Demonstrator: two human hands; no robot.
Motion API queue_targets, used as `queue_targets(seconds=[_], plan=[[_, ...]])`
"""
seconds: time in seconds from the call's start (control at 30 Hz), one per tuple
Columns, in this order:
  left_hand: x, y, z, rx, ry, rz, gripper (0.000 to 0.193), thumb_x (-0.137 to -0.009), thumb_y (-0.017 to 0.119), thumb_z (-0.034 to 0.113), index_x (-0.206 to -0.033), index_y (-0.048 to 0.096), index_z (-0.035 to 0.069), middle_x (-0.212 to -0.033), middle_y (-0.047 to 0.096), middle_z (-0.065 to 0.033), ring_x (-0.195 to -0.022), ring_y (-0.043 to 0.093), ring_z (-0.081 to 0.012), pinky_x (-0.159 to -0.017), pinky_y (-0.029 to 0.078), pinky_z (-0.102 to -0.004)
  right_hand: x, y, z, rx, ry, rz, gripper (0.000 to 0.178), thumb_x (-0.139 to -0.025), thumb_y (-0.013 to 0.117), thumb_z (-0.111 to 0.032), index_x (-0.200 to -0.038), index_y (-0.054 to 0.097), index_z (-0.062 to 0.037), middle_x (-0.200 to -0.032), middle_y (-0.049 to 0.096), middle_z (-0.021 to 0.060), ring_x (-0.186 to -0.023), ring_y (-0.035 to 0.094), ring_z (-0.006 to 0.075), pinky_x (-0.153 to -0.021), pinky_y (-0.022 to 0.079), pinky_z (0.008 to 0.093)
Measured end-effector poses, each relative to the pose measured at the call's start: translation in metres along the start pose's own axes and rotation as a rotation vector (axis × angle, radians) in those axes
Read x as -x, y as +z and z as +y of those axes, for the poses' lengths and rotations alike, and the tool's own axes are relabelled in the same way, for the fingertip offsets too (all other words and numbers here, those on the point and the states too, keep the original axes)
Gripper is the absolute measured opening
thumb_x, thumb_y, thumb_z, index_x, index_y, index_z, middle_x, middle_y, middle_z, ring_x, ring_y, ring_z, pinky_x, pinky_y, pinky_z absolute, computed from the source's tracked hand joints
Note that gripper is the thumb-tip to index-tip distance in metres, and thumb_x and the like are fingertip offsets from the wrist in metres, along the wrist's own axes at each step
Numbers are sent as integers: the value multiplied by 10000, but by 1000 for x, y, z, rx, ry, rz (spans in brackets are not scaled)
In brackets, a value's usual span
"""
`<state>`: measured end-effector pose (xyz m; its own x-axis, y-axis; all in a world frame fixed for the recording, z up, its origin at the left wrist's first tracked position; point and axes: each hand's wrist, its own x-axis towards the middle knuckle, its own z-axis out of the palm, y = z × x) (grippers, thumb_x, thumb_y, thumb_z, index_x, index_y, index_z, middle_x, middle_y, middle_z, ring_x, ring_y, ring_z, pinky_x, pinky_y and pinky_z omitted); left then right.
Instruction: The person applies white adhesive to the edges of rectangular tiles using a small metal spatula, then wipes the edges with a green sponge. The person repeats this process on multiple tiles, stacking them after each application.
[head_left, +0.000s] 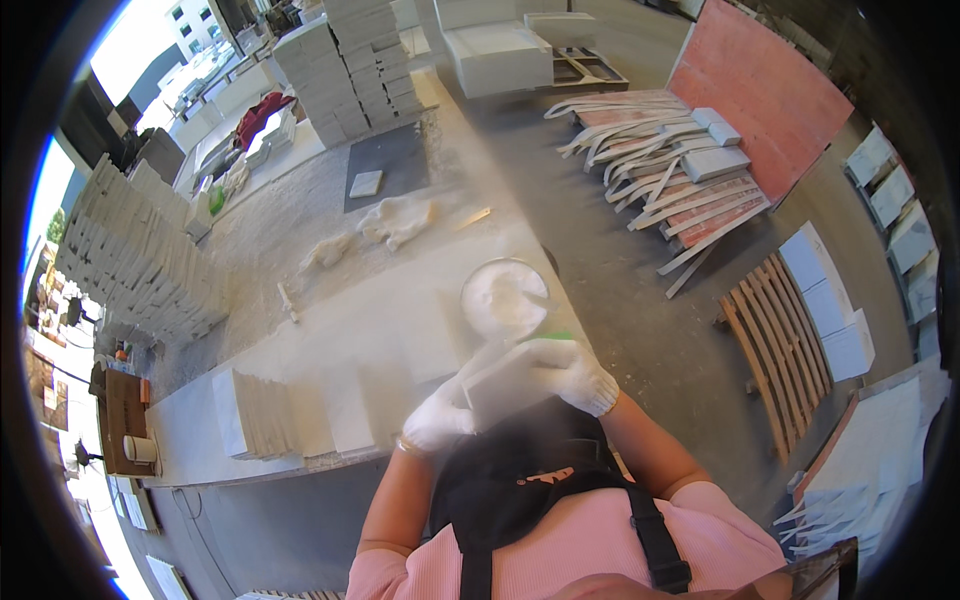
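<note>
Bowl point(463, 297) on table point(395, 310), powder point(505, 300) in it, slab point(502, 387) on its near side, tiles point(262, 412) left of it, pallet point(778, 350) right of it

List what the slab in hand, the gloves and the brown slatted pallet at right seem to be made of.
Slab: perhaps stone or ceramic, matte; it looks pale and flat, but blur leaves this open.
Gloves: likely knitted fabric, dull white, judging by the soft folds and banded cuffs.
Slatted pallet: probably wood, seemingly unpainted, going by its brown parallel strips.
</note>
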<state>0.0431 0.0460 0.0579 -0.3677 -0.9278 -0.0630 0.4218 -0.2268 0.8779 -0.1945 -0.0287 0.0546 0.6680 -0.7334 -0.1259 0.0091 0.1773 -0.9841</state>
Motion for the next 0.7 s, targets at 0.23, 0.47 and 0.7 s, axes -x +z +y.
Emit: queue_targets(seconds=[0.23,0.47,0.7], plan=[[2,-13,-15,-83,-171,-26,1275,-664,1012,407,-1645,316,-15,-1637,436,-104,-1472,400,-195,-1232,296,-377,-5,2,-1,233,-151,58,376,-940,773,-114,-1304,709,-44,-1156,743,50,-999,677,135,-874,555,303],[5,-20,-27,23,-121,-37,1275,-705,981,455,-1660,276,-9,-1655,411,-111,-1491,377,-192,-1198,351,-369,-8,-10,-4,53,-73,-93,349,-947,756,-75,-1292,712,-43,-1148,735,15,-1017,677,140,-890,558,316],[5,-1,-2,-51,-48,-4,1423,-623,986,562,-1675,218,-8,-1662,399,-93,-1458,410,-180,-1171,379,-356,-10,-2,-17,16,-99,-82,401,-903,763,-59,-1299,719,-16,-1408,645,95,-1324,574,250,-1138,436,389]])
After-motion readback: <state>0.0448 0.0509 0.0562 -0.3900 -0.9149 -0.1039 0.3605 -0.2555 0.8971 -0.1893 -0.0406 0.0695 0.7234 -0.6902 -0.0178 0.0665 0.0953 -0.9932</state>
